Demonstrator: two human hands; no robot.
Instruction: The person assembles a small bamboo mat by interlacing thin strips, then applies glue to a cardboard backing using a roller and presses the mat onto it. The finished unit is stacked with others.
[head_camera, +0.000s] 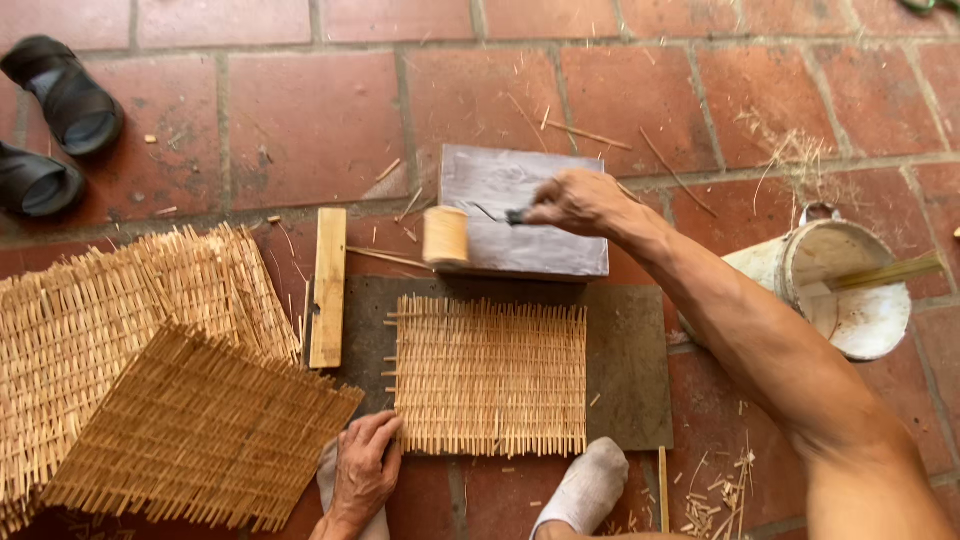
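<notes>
One woven mat lies flat on the dark board, seemingly finished like the stacked mats to its left, while the left hand rests open-fingered at its corner and the right hand pinches a small dark tool over the grey block.

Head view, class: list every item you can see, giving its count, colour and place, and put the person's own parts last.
Mat: one, tan, on the board.
Board: one, dark grey, on the floor.
Block: one, grey, behind the mat.
Spool: one, beige, at the block's left end.
Slat: one, pale wood, left of the mat.
Stacked mats: several, tan, left.
Bucket: one, white, lying right, stick inside.
Sandals: two, black, top left.
Floor: red tiles, strewn with splinters.
Socks: two, white, bottom.
Left hand: at the mat's near left corner.
Right hand: on the block, grip on a dark tool.
</notes>
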